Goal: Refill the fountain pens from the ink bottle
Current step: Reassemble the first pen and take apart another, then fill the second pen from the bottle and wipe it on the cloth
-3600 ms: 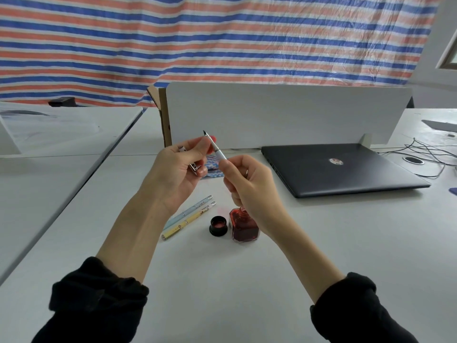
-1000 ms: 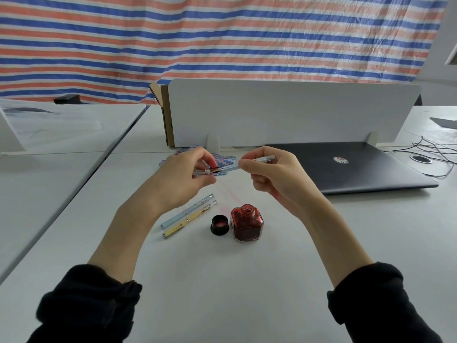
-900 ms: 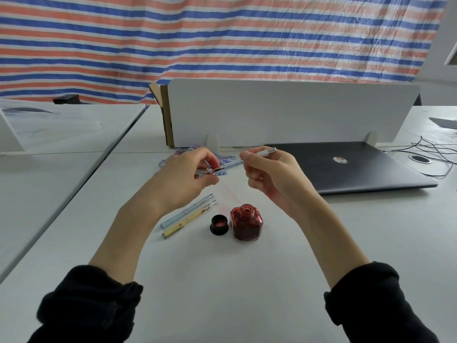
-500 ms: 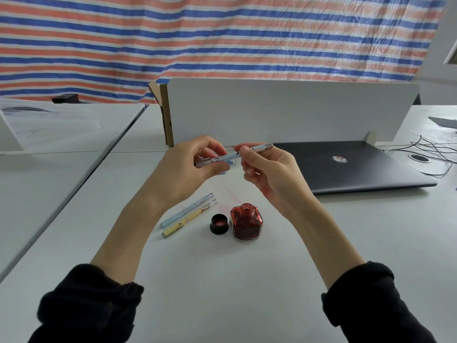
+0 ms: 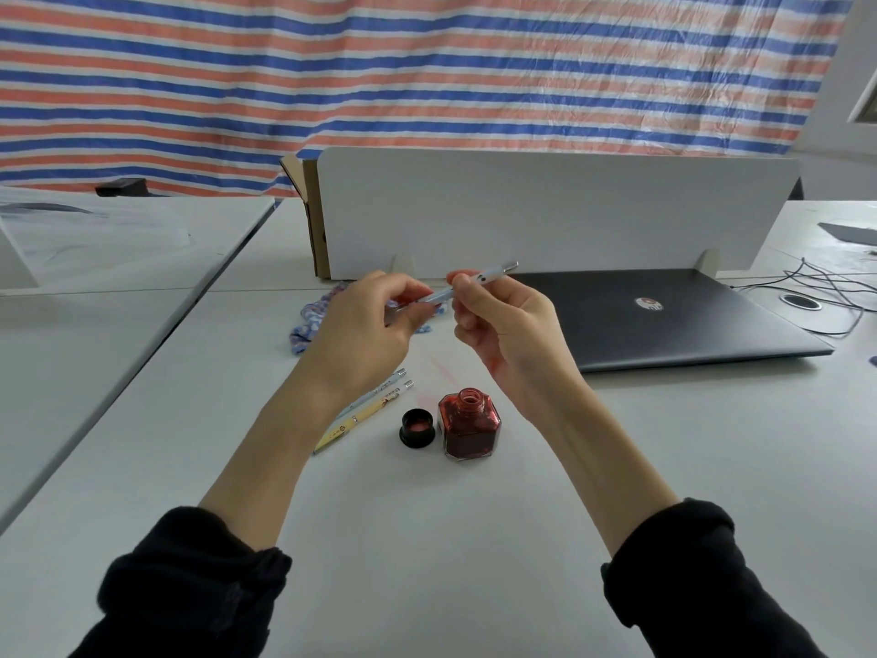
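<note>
A white fountain pen (image 5: 491, 275) is held level above the table between both hands. My left hand (image 5: 368, 332) pinches its left end, which is hidden by the fingers. My right hand (image 5: 503, 325) grips the barrel, whose silver end points right. Below them stands an open bottle of red ink (image 5: 470, 425) with its black cap (image 5: 417, 428) lying beside it on the left. Two more pens, a blue one (image 5: 379, 387) and a yellow one (image 5: 363, 415), lie side by side left of the cap.
A closed dark laptop (image 5: 664, 320) lies at the right, with cables (image 5: 825, 292) beyond it. A white divider board (image 5: 545, 211) stands across the back of the table. A blue patterned cloth (image 5: 308, 320) lies behind my left hand. Faint red ink smears (image 5: 439, 372) mark the table.
Both hands have lifted slightly and brought the two pen parts together in one line. The bottle, the cap and the two lying pens have not moved.
</note>
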The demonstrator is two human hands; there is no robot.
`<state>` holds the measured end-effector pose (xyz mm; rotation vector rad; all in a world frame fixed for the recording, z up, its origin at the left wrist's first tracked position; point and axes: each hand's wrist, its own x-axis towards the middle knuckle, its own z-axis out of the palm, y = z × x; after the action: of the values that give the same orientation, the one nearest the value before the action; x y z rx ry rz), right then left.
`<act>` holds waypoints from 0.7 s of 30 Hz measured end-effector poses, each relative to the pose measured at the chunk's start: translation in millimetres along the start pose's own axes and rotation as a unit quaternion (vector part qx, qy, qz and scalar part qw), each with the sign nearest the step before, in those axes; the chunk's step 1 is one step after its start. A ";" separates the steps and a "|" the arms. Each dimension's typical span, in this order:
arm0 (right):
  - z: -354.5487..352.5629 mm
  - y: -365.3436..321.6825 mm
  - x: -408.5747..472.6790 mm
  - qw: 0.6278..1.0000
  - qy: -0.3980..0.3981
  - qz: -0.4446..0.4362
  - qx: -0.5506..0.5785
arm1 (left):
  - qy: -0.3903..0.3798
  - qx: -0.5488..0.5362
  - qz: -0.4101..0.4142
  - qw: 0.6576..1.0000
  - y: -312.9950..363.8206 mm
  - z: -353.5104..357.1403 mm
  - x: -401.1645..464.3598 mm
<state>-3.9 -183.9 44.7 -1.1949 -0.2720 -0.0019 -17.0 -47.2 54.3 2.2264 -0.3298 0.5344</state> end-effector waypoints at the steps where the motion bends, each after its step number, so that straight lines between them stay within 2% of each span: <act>1: -0.7 -0.3 1.1 1.000 0.000 -0.001 0.003 | -0.008 -0.013 -0.012 1.000 -0.2 1.2 0.3; 3: -6.2 -2.7 4.8 1.000 0.013 -0.002 0.011 | -0.033 -0.054 -0.040 0.997 -2.2 1.4 1.0; 6: -25.8 -5.5 21.0 0.997 0.081 0.000 0.010 | -0.076 -0.088 -0.099 0.988 -12.3 -0.6 2.6; 8: -41.1 -1.8 37.9 0.989 0.135 0.017 -0.062 | -0.093 -0.045 -0.127 0.986 -23.6 -1.6 2.5; 9: -48.5 2.2 46.9 0.978 0.153 0.027 -0.137 | -0.106 -0.009 -0.134 0.985 -29.6 -1.6 2.4; 12: -66.7 19.2 68.7 0.911 0.130 0.047 -0.388 | -0.168 0.083 -0.150 0.971 -42.5 -0.3 -0.3; 14: -74.4 30.0 77.5 0.860 0.090 0.063 -0.498 | -0.208 0.133 -0.159 0.956 -47.4 1.9 -2.0; 21: -88.3 54.6 92.1 0.718 0.052 0.112 -0.685 | -0.253 0.231 -0.174 0.923 -59.5 7.7 -2.9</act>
<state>111.5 -231.7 -16.0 -2.7178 0.0402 -0.0698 6.3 -14.7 9.5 2.7884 -0.0582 -0.1905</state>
